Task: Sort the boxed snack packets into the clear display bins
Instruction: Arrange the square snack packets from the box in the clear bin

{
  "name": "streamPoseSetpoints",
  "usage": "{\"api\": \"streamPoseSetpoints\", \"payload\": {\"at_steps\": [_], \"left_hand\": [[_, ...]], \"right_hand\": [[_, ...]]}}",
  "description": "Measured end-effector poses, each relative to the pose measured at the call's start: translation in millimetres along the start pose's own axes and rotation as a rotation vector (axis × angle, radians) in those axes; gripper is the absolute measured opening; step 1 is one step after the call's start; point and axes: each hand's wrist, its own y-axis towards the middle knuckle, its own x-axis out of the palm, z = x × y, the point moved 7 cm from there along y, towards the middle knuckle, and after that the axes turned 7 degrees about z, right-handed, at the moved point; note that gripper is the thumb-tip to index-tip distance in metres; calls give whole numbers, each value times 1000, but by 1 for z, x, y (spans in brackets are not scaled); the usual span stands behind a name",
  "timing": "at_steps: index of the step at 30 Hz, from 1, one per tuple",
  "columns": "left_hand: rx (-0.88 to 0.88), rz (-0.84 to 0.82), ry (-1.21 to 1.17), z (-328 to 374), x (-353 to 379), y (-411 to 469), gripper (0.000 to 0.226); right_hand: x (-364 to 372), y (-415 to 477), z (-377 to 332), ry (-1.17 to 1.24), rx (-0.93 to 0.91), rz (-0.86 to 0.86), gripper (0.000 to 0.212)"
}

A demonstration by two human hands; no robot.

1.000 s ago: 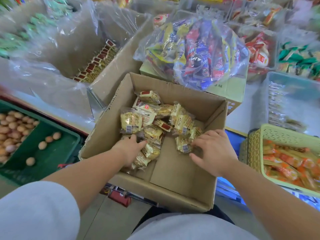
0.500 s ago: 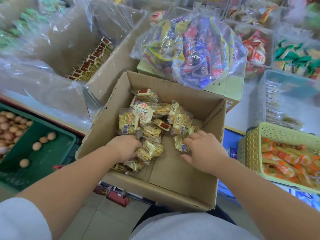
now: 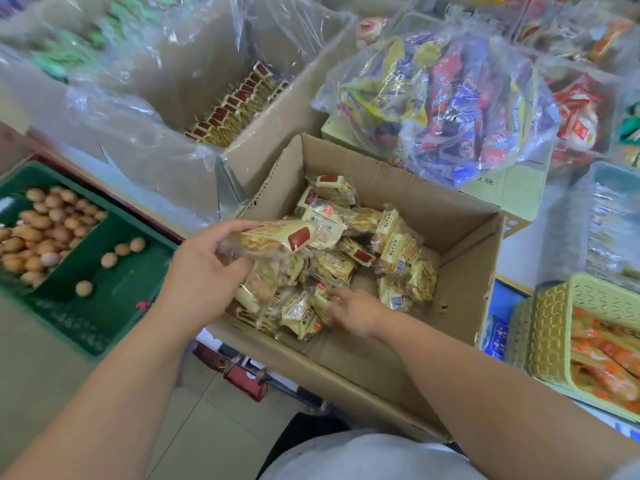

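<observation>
Left hand: the left hand (image 3: 204,271) grasps a yellow packet (image 3: 277,237) with a dark red label. Its fingers (image 3: 235,226) curl over the packet's top edge and the thumb presses from below.
Held packet: it is lifted clear of the heap, lying roughly level above the left side of the cardboard box (image 3: 388,178). Its red-label end points away from the palm.
Right hand: the right hand (image 3: 356,315) reaches low into the near-left corner of the box. Its fingertips (image 3: 341,295) are stretched toward the loose packets (image 3: 349,247) and touch the nearest one. Motion blur hides whether they pinch anything, so I cannot tell.
Heap: the yellow packets are piled in the left and middle of the box floor, with a few standing near the right wall.
Change, left: half a second ago this hand lay down among the near-left packets; now it is raised with one packet in its grip.
Change, right: it was on the cluster at the box's middle right; now it is across at the near-left heap.
Surroundings: a green crate (image 3: 121,306) of eggs (image 3: 45,230) is at left, a clear bag of mixed snacks (image 3: 450,109) lies behind the box, and a yellow basket (image 3: 554,327) and a clear bin (image 3: 616,188) are at right.
</observation>
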Motion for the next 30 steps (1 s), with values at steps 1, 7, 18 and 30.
{"api": "streamPoseSetpoints", "payload": {"at_steps": [1, 7, 18, 30], "left_hand": [[-61, 26, -117, -4, -4, -5, 41], [-335, 94, -646, -37, -23, -36, 38], [-389, 118, -762, -65, -33, -67, 51], [-310, 262, -691, -72, -23, -77, 35]], "right_hand": [[0, 5, 0, 95, 52, 33, 57], [14, 20, 2, 15, 118, 126, 39], [46, 29, -9, 343, 191, 93, 98], [51, 33, -13, 415, 112, 45, 84]]}}
